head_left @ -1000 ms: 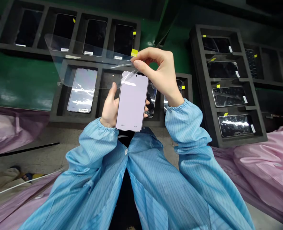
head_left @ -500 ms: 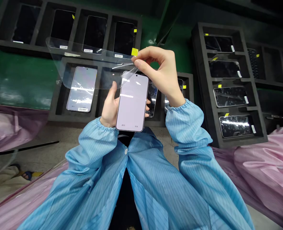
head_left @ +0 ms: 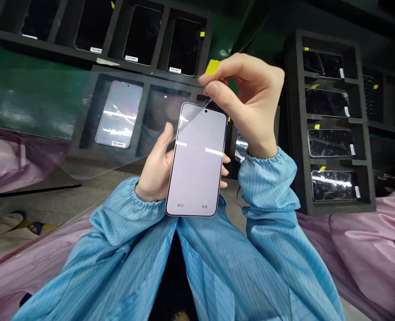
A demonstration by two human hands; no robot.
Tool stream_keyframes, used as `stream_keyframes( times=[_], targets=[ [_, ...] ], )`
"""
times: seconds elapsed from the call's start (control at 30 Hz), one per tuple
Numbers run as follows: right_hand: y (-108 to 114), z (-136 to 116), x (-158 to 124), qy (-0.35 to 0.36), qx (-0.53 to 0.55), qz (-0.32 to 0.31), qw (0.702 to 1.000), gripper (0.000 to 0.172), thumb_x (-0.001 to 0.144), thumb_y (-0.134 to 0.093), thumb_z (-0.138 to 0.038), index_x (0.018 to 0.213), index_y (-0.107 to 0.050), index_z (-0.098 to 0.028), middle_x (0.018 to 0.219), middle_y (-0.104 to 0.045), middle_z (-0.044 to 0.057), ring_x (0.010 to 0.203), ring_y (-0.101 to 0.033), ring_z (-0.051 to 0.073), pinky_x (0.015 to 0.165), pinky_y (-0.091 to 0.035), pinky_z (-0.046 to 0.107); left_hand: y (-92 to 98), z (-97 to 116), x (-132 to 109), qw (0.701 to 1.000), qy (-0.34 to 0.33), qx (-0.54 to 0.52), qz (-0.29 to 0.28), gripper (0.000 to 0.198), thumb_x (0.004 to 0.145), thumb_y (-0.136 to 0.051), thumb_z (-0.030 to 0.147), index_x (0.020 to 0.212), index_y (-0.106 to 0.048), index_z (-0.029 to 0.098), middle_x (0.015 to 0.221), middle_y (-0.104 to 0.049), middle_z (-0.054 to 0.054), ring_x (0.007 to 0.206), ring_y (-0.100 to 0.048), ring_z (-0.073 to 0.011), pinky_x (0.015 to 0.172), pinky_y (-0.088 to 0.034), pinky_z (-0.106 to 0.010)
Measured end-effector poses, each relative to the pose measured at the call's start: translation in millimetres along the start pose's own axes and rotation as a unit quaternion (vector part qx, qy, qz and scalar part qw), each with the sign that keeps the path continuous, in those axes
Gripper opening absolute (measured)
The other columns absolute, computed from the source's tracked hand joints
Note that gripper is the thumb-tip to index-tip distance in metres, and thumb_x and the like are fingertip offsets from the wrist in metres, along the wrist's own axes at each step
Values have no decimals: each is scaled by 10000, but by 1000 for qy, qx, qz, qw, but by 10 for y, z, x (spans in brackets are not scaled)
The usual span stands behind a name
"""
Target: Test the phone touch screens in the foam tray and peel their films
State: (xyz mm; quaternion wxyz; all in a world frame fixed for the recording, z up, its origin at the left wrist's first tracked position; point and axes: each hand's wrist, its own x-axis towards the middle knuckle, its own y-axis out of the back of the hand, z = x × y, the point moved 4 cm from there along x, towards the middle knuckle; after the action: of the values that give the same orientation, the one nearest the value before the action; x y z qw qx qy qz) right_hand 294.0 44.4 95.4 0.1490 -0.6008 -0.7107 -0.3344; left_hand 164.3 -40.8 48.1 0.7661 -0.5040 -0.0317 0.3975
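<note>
Left hand (head_left: 155, 171) grips a lit phone (head_left: 197, 160); right hand (head_left: 251, 98), just above it, pinches the tab (head_left: 212, 67) of a film (head_left: 67, 116) — it veils the tray (head_left: 147, 116) behind.

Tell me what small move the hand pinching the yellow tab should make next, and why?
Probably lift the yellow tab up and away. The right hand pinches it just above the phone, and the clear film trails from it to the left, its end seemingly at the screen's top corner. The left hand grips the phone.

Yellow tab (head_left: 212, 67); phone (head_left: 197, 165) seemingly pale lilac
</note>
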Motion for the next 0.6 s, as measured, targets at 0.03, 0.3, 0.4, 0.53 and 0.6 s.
stream_keyframes(
  times=[0.03, 0.3, 0.4, 0.53, 0.6],
  targets=[
    [2, -7, -4, -5, -2, 2, 1000, 149, 893, -686, -196, 890, -719, -341, 931, -766, -73, 860, -698, 156, 747, -588, 305, -13, -10, -12, 1000, -1, 1, 3, 912, 900, -55, 726, 1136, -692, 117, 1060, -729, -116, 925, -712, -297, 837, -609, -491],
    [-9, -71, -18, 2, 20, -7, 1000, 77, 920, -657, -155, 929, -711, -210, 950, -754, -34, 877, -689, 114, 770, -555, 252, -68, -20, -51, 1000, -12, 0, -6, 821, 922, -149, 704, 1157, -669, 114, 1069, -718, -131, 922, -711, -275, 831, -610, -496],
    [-11, -57, -17, 4, 24, -9, 1000, 85, 916, -663, -173, 930, -718, -236, 943, -750, -28, 862, -697, 134, 762, -562, 278, -72, -13, -57, 1000, -9, 2, -4, 855, 896, -152, 763, 1135, -680, 134, 1076, -720, -130, 912, -711, -274, 814, -619, -477],
    [-7, -36, -13, 24, 30, -8, 999, 69, 920, -656, -169, 943, -720, -174, 934, -750, -26, 828, -680, 94, 752, -540, 240, -72, -8, -60, 1000, -4, 4, 11, 891, 884, -114, 782, 1137, -682, 144, 1082, -719, -124, 917, -709, -289, 820, -611, -489],
    [-5, -31, -11, 37, 32, -10, 999, 74, 922, -651, -174, 946, -712, -139, 931, -751, -23, 831, -670, 75, 763, -532, 225, -64, -8, -58, 1000, 1, 4, 13, 892, 876, -132, 793, 1147, -677, 141, 1088, -718, -129, 931, -706, -298, 833, -605, -501]
  ],
)
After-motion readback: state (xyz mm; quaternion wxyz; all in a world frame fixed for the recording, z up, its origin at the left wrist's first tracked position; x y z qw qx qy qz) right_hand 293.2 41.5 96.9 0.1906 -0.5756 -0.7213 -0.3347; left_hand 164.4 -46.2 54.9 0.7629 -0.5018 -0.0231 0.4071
